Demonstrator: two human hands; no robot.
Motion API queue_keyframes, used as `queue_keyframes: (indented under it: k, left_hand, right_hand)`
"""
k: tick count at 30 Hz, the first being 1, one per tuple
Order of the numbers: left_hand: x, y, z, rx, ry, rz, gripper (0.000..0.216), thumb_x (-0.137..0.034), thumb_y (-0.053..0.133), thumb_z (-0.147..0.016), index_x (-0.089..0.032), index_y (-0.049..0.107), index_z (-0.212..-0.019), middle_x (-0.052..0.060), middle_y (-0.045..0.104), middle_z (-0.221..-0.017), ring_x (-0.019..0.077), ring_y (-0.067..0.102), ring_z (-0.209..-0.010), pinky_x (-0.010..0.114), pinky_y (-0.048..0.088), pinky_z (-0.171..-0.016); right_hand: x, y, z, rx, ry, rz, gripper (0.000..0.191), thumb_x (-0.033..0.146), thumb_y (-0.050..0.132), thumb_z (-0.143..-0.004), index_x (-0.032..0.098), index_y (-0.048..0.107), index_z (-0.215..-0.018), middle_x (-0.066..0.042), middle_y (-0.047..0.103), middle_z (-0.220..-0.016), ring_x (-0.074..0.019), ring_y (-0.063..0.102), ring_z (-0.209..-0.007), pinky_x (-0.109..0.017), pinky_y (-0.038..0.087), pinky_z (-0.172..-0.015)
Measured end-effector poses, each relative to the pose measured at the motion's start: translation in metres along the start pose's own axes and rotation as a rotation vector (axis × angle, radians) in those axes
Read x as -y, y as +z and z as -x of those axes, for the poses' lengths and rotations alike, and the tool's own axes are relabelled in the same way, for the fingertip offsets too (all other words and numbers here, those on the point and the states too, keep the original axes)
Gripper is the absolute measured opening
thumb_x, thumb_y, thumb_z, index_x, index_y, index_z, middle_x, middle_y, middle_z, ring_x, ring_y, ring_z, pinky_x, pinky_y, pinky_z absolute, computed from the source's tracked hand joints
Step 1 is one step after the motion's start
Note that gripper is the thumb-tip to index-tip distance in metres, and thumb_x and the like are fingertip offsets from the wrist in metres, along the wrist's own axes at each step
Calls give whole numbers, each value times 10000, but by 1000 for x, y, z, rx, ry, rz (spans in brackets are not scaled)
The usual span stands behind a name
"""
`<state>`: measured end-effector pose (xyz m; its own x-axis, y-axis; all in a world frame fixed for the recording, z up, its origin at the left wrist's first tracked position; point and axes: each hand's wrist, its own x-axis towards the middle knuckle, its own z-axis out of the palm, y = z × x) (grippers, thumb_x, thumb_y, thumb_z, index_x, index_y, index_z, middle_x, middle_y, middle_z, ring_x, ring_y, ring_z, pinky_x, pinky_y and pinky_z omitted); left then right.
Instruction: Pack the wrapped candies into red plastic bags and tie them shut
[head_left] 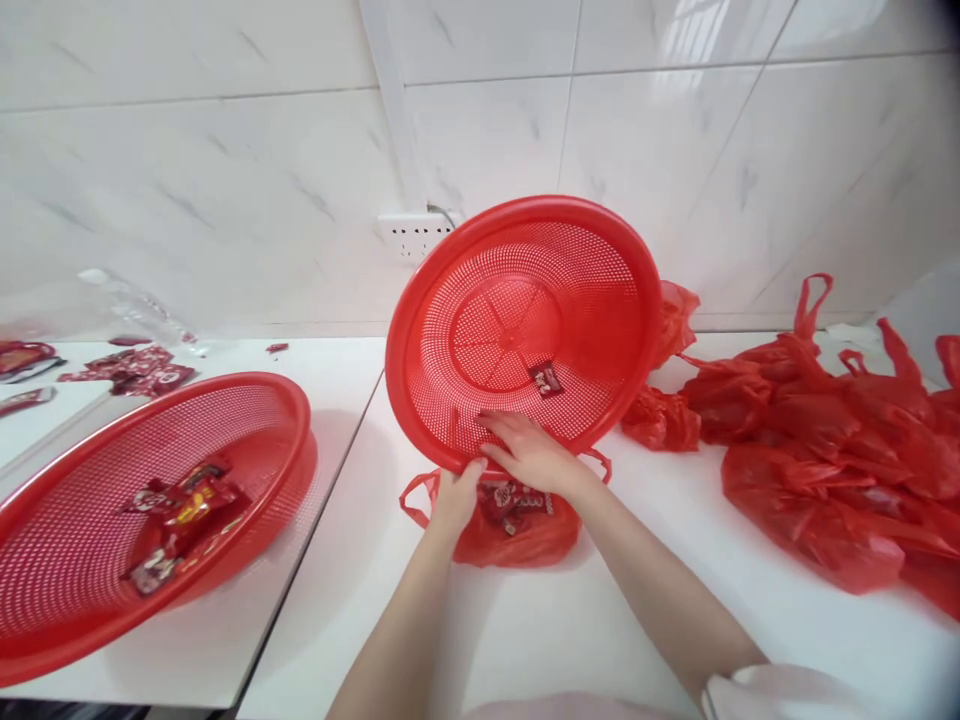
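Far left, loose red packets (131, 365) lie on the white table (525, 620). Next, a red basket (135, 500) sits flat with a few packets inside. In the middle, a second red basket (525, 320), two in all, stands tilted up on its edge, one small packet (547, 379) clinging inside. The left hand (455, 497) grips its lower rim from beneath; the right hand (529, 452) lies over the same rim, fingers spread inside the mesh. Just under both hands sits one open red bag (510, 525) of packets. Right, a heap of red bags (825, 450), too tangled to count.
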<state>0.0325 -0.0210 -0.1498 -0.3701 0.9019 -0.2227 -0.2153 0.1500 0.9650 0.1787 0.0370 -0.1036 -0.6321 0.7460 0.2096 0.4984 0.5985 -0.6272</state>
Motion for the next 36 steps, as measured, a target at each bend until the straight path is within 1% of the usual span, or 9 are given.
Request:
queue_keyframes:
  k: [4,7,14,20,24,27,31,33,36]
  left_hand:
    - [-7,-1,-2,33,-42,87,180,-294,625,-679,-177,637,-816,39,686,-735,227,670,-666,357,556,-624]
    - [-12,-1,-5,42,3,145,234,-286,616,-682,-177,617,-889,31,684,-745,213,660,-618,353,554,-589]
    - [-16,-4,-12,-29,66,201,343,-255,633,-643,-176,572,-971,32,677,-835,205,662,-638,365,572,-610]
    - [-15,-10,-20,-49,91,225,261,-270,630,-630,-157,591,-862,25,658,-712,203,642,-593,360,565,-570]
    - [-15,-9,-21,-47,85,208,260,-289,636,-626,-151,595,-842,19,658,-686,206,652,-589,355,561,-564]
    - [-14,-6,-16,-30,92,206,282,-283,642,-615,-164,585,-864,-3,664,-681,192,647,-559,339,553,-552]
    - [-8,-4,-6,41,-7,126,225,-328,624,-655,-175,591,-816,12,666,-623,209,649,-535,326,526,-514]
    - [-4,-4,-2,87,-75,65,194,-353,620,-676,-178,605,-758,37,660,-581,237,659,-546,340,521,-506]
    - [0,-3,0,108,-98,32,154,-343,616,-695,-193,596,-722,35,645,-540,254,665,-550,363,533,-531]
  right_hand:
    - [-1,-10,1,66,-96,-33,403,181,449,-923,220,594,-1297,-78,624,-1305,-215,567,-1206,-401,422,-1050]
    - [-4,-14,-2,15,-74,-60,398,93,437,-895,218,669,-1194,-63,694,-1185,-201,633,-1104,-380,457,-1005]
    - [-11,-20,-4,-187,67,-387,266,222,529,-901,234,716,-1090,-38,738,-1077,-204,682,-998,-372,495,-928]
    - [-9,-38,5,52,116,-677,196,295,632,-829,171,726,-947,-48,754,-938,-201,700,-871,-339,528,-828]
    - [-3,-43,9,76,100,-493,227,368,601,-866,199,726,-952,-33,752,-929,-195,696,-862,-329,525,-821]
    - [-2,-37,5,-137,98,-247,277,374,516,-931,193,690,-1049,-62,721,-1080,-205,661,-1003,-345,493,-906]
    - [-7,-20,-2,-383,244,329,430,267,550,-912,129,516,-1317,-182,497,-1411,-318,460,-1289,-473,377,-1042]
    - [-10,-13,-4,-336,321,508,427,215,528,-911,124,492,-1327,-209,509,-1375,-329,510,-1214,-463,420,-974]
    - [-14,-12,-3,-198,354,538,325,189,486,-921,155,539,-1240,-170,617,-1173,-267,619,-983,-374,475,-825]
